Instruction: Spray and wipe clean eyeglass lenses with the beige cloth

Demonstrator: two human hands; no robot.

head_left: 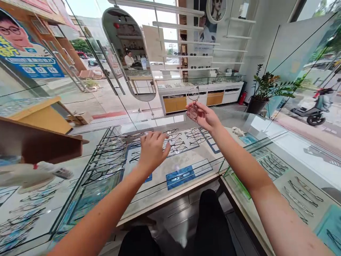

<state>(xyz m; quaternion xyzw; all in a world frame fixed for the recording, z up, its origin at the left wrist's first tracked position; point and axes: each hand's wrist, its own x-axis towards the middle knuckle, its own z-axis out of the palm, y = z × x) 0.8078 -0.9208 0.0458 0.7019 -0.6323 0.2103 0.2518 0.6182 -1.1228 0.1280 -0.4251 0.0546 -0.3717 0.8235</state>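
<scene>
My right hand [204, 115] is raised above the far side of the glass counter, its fingers pinched on a pair of eyeglasses [193, 111]. The eyeglasses are turned on end, one thin-rimmed lens above my fingers and the other below them. My left hand [153, 147] hovers over the counter, palm down, its thumb apart from the slightly bent fingers. It holds nothing that I can see. Beneath and around it, rows of eyeglass frames [176, 145] lie in the glass display case [195, 156]. More frames [109, 154] are lined up to its left.
A white bottle [62, 172] and a cloth [25, 177] lie on the left counter. A blue card [181, 177] sits in the middle case. A second case with frames [302, 192] stands at right. Crumpled white cloth [238, 131] lies beyond my right forearm. An oval mirror [130, 53] stands ahead.
</scene>
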